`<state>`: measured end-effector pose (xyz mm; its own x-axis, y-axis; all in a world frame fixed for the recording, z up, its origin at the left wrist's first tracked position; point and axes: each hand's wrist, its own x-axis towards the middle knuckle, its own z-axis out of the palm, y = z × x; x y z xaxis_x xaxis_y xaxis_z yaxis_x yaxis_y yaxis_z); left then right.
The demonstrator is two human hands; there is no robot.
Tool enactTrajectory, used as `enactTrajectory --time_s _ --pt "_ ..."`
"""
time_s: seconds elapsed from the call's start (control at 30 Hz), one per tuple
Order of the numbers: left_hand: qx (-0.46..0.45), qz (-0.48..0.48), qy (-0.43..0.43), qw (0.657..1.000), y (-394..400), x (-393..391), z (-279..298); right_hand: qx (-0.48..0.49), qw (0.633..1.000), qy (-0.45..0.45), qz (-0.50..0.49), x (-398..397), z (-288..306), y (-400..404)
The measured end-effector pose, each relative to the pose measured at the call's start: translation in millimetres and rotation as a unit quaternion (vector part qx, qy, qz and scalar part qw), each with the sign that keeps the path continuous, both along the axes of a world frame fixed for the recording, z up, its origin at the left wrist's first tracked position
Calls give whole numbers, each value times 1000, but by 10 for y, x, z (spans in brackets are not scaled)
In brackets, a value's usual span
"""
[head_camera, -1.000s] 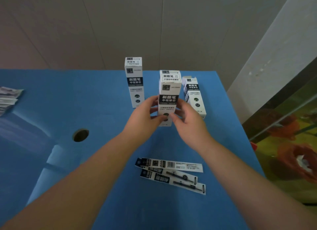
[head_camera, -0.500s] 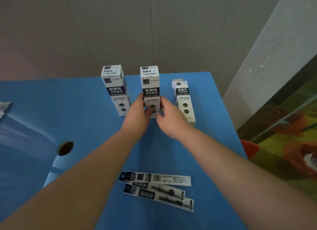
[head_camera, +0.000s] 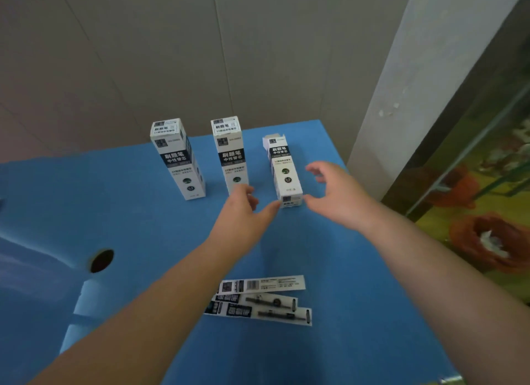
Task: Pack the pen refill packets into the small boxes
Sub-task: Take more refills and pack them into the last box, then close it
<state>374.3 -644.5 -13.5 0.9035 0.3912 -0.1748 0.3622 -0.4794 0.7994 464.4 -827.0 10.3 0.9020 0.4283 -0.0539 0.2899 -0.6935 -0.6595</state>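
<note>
Three tall white boxes with black labels stand in a row on the blue table (head_camera: 143, 227): a left box (head_camera: 177, 158), a middle box (head_camera: 231, 152) and a right box (head_camera: 282, 169) whose top flap is open. My left hand (head_camera: 243, 212) is open just in front of the middle box, its thumb reaching toward the right box's base. My right hand (head_camera: 335, 189) is open, fingers spread, right beside the right box. Three pen refill packets (head_camera: 258, 298) lie overlapping on the table near me.
A round hole (head_camera: 101, 260) is in the tabletop at the left. The table's right edge runs close to a white wall corner (head_camera: 401, 98) and a patterned floor mat (head_camera: 487, 212). A grey wall stands behind the table.
Both hands have let go of the middle box, which now stands in the row, and have moved right toward the open right box. The camera view shifted.
</note>
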Motion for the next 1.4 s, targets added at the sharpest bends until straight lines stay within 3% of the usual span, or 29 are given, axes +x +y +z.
enactTrajectory --time_s 0.13,0.27,0.37,0.67,0.83,1.17,1.4 --pt "16 -58 19 998 -226 156 65 -77 997 -2 -33 -83 31 -368" --pt "4 -43 9 999 -381 470 100 -129 990 -6 -56 -175 25 -690" --pt "-4 -5 -2 1000 -429 778 73 -135 988 6 -71 -229 5 -851" --pt "56 84 132 986 -461 1380 -181 -111 992 10 -56 -191 -55 -996" --pt "25 45 79 996 -593 1271 -128 -112 993 9 -40 -129 -113 -938" --pt "-25 -94 -107 989 -538 74 136 -123 992 11 -30 -223 -84 -618" --pt "-36 -64 -165 984 13 -738 289 -116 993 27 -5 -668 -100 -196"
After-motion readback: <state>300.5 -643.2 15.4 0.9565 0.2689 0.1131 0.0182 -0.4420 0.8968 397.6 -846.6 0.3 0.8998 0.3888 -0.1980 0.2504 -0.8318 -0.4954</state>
